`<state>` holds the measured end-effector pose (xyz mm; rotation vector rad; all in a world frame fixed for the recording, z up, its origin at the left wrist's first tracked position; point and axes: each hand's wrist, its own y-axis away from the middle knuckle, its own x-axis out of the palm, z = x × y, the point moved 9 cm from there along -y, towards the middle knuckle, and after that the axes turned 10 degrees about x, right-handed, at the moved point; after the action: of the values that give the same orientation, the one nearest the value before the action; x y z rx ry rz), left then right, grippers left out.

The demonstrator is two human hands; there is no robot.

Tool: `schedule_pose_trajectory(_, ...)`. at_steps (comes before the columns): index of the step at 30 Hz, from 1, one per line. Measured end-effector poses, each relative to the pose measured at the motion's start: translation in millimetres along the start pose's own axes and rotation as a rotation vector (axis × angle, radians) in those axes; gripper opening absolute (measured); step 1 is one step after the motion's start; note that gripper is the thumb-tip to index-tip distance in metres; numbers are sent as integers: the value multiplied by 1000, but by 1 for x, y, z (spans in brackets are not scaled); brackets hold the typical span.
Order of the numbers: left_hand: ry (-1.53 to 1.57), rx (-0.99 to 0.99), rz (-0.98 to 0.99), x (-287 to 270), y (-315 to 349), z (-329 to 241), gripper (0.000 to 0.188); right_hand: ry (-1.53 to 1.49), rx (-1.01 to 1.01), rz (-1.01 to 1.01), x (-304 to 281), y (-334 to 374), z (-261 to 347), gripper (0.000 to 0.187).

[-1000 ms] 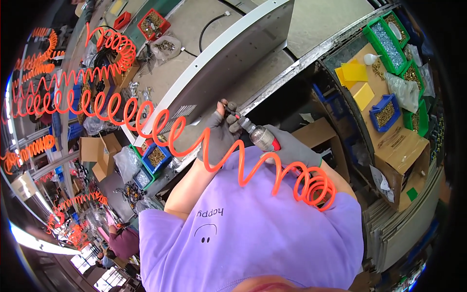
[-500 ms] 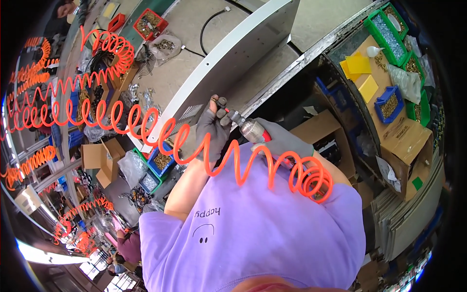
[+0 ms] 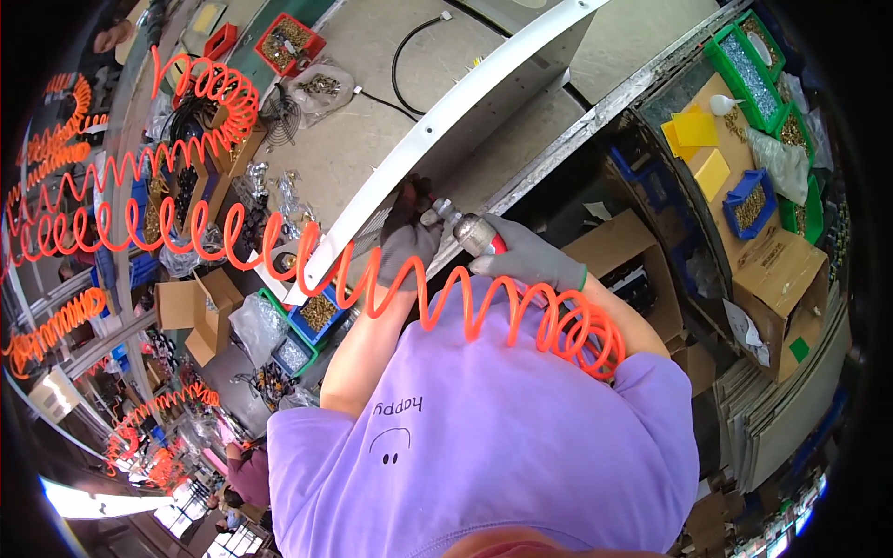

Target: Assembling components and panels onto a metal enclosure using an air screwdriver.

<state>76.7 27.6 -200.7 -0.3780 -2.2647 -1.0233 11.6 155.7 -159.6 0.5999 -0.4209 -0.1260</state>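
My right hand [image 3: 530, 256], in a grey glove, is wrapped round a pneumatic screwdriver [image 3: 476, 234] with a metal body and a red section. The tool's tip points up and left toward the inner side of a large white metal panel [image 3: 409, 153], which stands tilted on its edge. Beside the tip, my left hand [image 3: 409, 249], also gloved, reaches in under the panel with its fingers bent together. Shadow covers those fingertips, so whatever they pinch is too dark to make out. A coiled orange air hose [image 3: 446, 296] stretches across both forearms.
The panel rests on a grey worktable [image 3: 358, 56] with a metal edge [image 3: 595, 121]. Red bins of screws [image 3: 286, 46] and a bag of hardware [image 3: 318, 86] sit far left. Green bins [image 3: 744, 74], a blue bin [image 3: 747, 205] and a cardboard box [image 3: 777, 270] stand right.
The white panel has shifted right and leans differently, showing more of its edge. My left fingers have gone into shadow under it. The screwdriver has moved slightly left and up, closer to the panel.
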Motion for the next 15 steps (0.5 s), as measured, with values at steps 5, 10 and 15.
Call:
schedule_pose_trajectory(5,55,-40,139,-1,-7,4,21,48,10,-25,0,-2,1,65)
schedule_pose_trajectory(10,119,-81,206,9,0,-2,21,-2,-52,-58,4,-2,10,62)
schedule_pose_trajectory(15,-651,5,427,-126,-6,-7,20,-141,-6,25,13,-3,13,65)
